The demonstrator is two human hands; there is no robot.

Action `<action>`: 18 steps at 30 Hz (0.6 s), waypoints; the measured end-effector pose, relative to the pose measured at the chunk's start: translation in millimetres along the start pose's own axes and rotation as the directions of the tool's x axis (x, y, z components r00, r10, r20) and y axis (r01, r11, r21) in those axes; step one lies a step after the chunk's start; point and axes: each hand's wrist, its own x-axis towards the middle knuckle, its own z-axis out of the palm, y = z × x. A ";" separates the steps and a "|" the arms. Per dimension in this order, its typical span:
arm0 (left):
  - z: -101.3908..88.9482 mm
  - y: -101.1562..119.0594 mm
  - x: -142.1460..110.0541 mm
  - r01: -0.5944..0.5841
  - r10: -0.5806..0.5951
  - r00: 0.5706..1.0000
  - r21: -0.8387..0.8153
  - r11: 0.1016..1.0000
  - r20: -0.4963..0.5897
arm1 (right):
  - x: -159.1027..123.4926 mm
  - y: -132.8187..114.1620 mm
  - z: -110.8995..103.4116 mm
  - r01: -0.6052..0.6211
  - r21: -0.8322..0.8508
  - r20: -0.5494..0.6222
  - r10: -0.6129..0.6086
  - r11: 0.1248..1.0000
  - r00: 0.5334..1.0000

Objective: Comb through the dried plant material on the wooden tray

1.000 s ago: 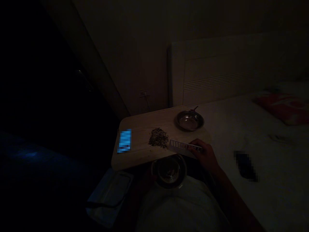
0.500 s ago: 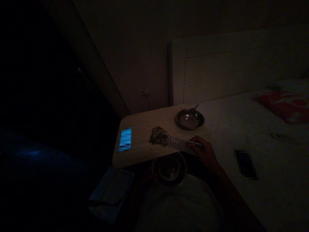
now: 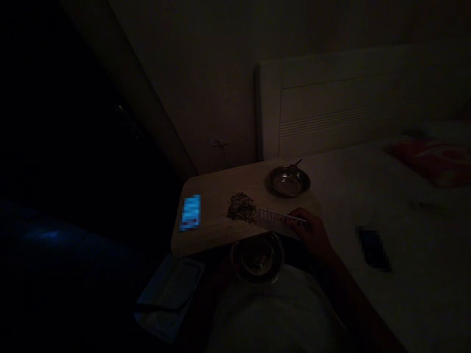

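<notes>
My right hand [image 3: 311, 228] is closed around one end of a pale flat strip with a row of slots [image 3: 274, 218]; its exact kind is unclear. The strip's far end lies beside a loose heap of small dark and pale bits, like seeds or dried herb [image 3: 241, 207], on the wooden tabletop [image 3: 209, 186]. Below the table's front edge is a round metal bowl [image 3: 239, 272] with a few bits inside. At its left rim my left hand [image 3: 227, 269] grips the bowl, its fingers mostly lost in the dark.
A second metal bowl [image 3: 289, 182] with a handle-like piece behind it stands at the table's back right. A glowing blurred phone-like screen [image 3: 190, 212] lies at the left. A pale bag or box [image 3: 169, 294] is below left. The bed [image 3: 349, 196] adjoins on the right, bearing a blurred dark object [image 3: 373, 249].
The picture is slightly dimmer. Both hands, the slotted strip, the heap and the bowls stay nearly in place.
</notes>
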 end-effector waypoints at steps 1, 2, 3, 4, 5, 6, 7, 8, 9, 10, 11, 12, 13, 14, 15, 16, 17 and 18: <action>0.5 -0.3 -0.4 0.012 -0.012 1.000 -0.021 1.000 0.000 | -0.6 -0.8 0.0 -0.003 -0.007 -0.002 0.003 1.000 1.000; 0.9 -0.7 -0.7 0.024 -0.024 1.000 -0.039 0.999 0.001 | -1.3 -1.2 -0.3 -0.009 -0.014 -0.007 0.009 1.000 1.000; 0.8 -1.4 -0.8 0.037 -0.036 0.999 -0.050 0.998 0.003 | -1.9 -1.0 -0.8 -0.016 -0.020 -0.014 0.016 1.000 1.000; 0.2 -2.2 -0.8 0.045 -0.045 0.999 -0.056 0.997 0.002 | -2.6 -0.4 -1.7 -0.024 -0.027 -0.020 0.023 0.999 1.000; -0.8 -3.1 -0.7 0.050 -0.050 0.999 -0.058 0.997 -0.004 | -3.1 0.6 -2.8 -0.031 -0.034 -0.025 0.030 0.999 0.999; -2.3 -3.9 -0.5 0.055 -0.055 0.998 -0.054 0.997 -0.009 | -3.6 2.0 -3.9 -0.034 -0.040 -0.034 0.033 0.999 0.999; -4.1 -4.6 -0.3 0.057 -0.057 0.998 -0.044 0.997 -0.016 | -4.0 3.4 -5.0 -0.037 -0.045 -0.045 0.035 0.998 0.998; -5.9 -5.1 0.1 0.054 -0.055 0.998 -0.030 0.998 -0.024 | -4.3 4.8 -5.7 -0.041 -0.049 -0.059 0.038 0.998 0.998; -7.5 -5.3 0.4 0.047 -0.047 0.998 -0.015 0.999 -0.032 | -4.5 6.0 -6.1 -0.045 -0.050 -0.071 0.042 0.998 0.997; -8.6 -5.4 0.9 0.038 -0.038 0.999 0.000 0.999 -0.037 | -4.6 6.8 -6.1 -0.047 -0.048 -0.081 0.043 0.998 0.996; -9.2 -5.4 1.4 0.030 -0.029 0.999 0.011 0.999 -0.036 | -4.7 7.2 -5.7 -0.047 -0.042 -0.090 0.043 0.998 0.995; -9.2 -5.2 2.0 0.026 -0.025 0.999 0.013 1.000 -0.032 | -4.6 7.2 -4.9 -0.047 -0.036 -0.092 0.043 0.998 0.995; -8.6 -5.1 2.6 0.023 -0.022 0.999 0.009 1.000 -0.030 | -4.4 6.8 -3.8 -0.046 -0.032 -0.088 0.043 0.998 0.995; -7.6 -5.0 3.2 0.023 -0.022 0.999 0.003 1.000 -0.027 | -4.2 6.3 -2.6 -0.042 -0.031 -0.081 0.039 0.999 0.996; -6.3 -5.0 3.7 0.023 -0.023 0.999 -0.004 1.000 -0.022 | -3.8 5.8 -1.3 -0.038 -0.032 -0.075 0.036 0.999 0.997; -5.1 -5.2 4.2 0.023 -0.023 1.000 -0.015 1.000 -0.018 | -3.5 5.2 -0.2 -0.036 -0.034 -0.072 0.033 0.999 0.997; -4.0 -5.6 4.6 0.023 -0.023 1.000 -0.028 0.999 -0.010 | -3.1 4.8 0.8 -0.034 -0.033 -0.067 0.031 0.999 0.997; -3.4 -6.2 4.9 0.019 -0.019 1.000 -0.039 0.999 -0.002 | -2.7 4.5 1.7 -0.031 -0.030 -0.062 0.029 0.999 0.998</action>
